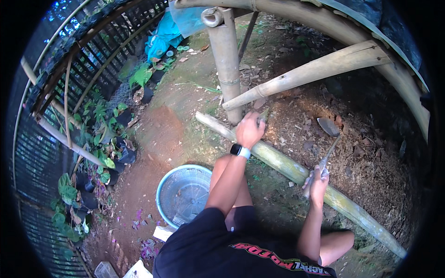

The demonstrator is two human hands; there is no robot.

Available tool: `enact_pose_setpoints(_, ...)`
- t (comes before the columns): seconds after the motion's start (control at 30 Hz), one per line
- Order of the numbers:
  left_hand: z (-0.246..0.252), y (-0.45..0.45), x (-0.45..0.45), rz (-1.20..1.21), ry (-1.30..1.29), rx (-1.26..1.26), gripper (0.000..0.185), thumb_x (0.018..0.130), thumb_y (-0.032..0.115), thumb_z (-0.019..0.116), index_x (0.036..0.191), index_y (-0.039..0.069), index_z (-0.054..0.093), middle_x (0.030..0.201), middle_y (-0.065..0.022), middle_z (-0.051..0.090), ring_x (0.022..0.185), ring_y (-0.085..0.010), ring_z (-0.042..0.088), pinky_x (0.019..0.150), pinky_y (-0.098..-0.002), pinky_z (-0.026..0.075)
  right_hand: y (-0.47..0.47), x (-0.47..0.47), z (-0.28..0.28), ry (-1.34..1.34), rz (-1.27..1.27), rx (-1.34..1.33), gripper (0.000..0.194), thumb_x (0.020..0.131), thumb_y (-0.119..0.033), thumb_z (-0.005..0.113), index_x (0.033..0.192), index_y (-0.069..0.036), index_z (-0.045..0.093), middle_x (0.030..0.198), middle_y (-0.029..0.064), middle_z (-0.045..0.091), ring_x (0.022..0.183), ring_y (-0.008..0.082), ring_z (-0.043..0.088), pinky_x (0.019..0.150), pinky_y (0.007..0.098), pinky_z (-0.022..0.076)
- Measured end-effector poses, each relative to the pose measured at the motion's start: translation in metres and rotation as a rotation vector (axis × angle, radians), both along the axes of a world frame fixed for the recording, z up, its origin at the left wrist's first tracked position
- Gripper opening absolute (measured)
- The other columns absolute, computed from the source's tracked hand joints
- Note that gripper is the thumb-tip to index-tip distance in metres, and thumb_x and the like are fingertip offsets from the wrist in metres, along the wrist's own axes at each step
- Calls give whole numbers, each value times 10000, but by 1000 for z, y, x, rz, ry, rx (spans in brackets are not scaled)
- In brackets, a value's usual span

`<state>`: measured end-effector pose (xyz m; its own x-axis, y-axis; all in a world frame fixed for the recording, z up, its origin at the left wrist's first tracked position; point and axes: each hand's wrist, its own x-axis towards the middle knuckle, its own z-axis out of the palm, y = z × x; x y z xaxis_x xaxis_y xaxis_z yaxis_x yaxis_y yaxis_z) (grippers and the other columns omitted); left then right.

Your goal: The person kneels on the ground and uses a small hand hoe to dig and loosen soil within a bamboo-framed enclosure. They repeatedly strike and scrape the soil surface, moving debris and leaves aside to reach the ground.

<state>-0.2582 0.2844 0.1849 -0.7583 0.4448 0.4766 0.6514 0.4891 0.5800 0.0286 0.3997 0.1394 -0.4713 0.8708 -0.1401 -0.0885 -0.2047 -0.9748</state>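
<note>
My left hand (pixel 249 129), with a watch at the wrist, reaches over a bamboo pole (pixel 281 163) on the ground, near the foot of an upright bamboo post (pixel 225 62). A yellowish-green leaf-like piece (pixel 264 114) shows at its fingers; whether they grip it is unclear. My right hand (pixel 318 182) is closed around the handle of a small garden trowel (pixel 328 126). The trowel's blade points away from me and lies over brown leaf litter and loose soil beyond the pole.
A blue plastic basket (pixel 158 194) stands left of my legs. A slanting bamboo brace (pixel 306 74) meets the post ahead. Potted plants (pixel 127 153) line the slatted fence (pixel 38 166) at left. A turquoise plastic sheet (pixel 162 36) lies farther back.
</note>
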Motion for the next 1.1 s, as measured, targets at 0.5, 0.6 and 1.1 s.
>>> enact_pose_setpoints(0.5, -11, -126, -130, 274, 291, -241, 155, 849, 141, 664, 938, 125, 790, 1020, -114, 693, 954, -340, 672, 849, -441, 556, 2, -1, 8, -25, 21, -10, 220, 1041, -275, 560, 978, -89, 460, 729, 34, 530, 498, 139, 539, 397, 308, 466)
enact_pose_setpoints(0.6, -17, -122, -148, 178, 239, -319, 308, 801, 59, 600, 1032, 142, 786, 1081, -146, 695, 1048, -367, 649, 929, -459, 537, 2, -2, 3, -25, 18, 1, 253, 1041, -297, 570, 969, -81, 460, 717, 37, 530, 486, 145, 543, 389, 317, 469)
enact_pose_setpoints(1.1, -85, -14, -76, 419, -66, 694, 260, 862, -48, 508, 1119, -20, 533, 1069, -153, 567, 955, -262, 572, 910, -382, 468, 63, -43, 39, 215, -88, 225, 287, 1044, -258, 578, 1148, -46, 414, 730, 32, 508, 485, 132, 550, 411, 296, 508)
